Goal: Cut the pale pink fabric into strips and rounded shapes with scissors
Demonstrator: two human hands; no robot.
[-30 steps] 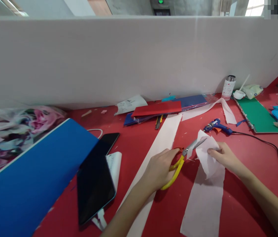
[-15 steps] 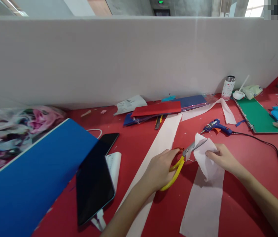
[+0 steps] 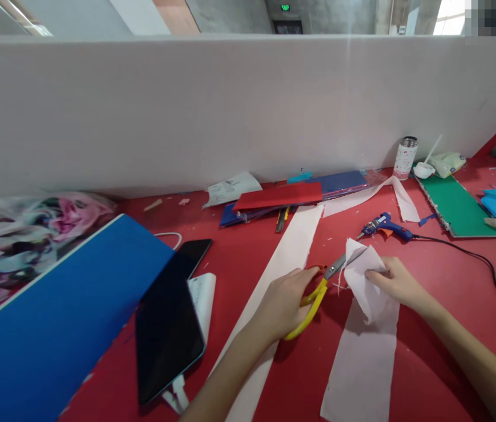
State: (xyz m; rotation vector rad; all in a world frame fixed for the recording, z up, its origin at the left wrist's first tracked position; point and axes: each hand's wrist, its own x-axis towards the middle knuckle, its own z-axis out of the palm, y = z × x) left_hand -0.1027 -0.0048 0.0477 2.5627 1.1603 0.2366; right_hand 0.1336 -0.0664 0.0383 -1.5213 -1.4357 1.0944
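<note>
My left hand [image 3: 284, 302] is closed round the yellow handles of a pair of scissors [image 3: 318, 287], whose blades point right into a folded piece of pale pink cloth [image 3: 364, 278]. My right hand [image 3: 395, 281] pinches that folded piece and holds it just above the red table [image 3: 428, 269]. The cloth runs down into a long pale strip [image 3: 362, 366] lying flat toward me. A second long pale strip [image 3: 289, 252] lies under my left hand.
A blue glue gun [image 3: 384, 225] with a black cord lies behind the cloth. A black tablet [image 3: 169, 334], a phone [image 3: 189, 261] and a blue board [image 3: 54, 316] lie left. Red and blue sheets [image 3: 281, 195], a green board [image 3: 461, 205] and a can [image 3: 405, 157] line the grey partition.
The scissor blades have slid a little further into the folded cloth and my right hand has shifted its pinch slightly. Everything else stays put.
</note>
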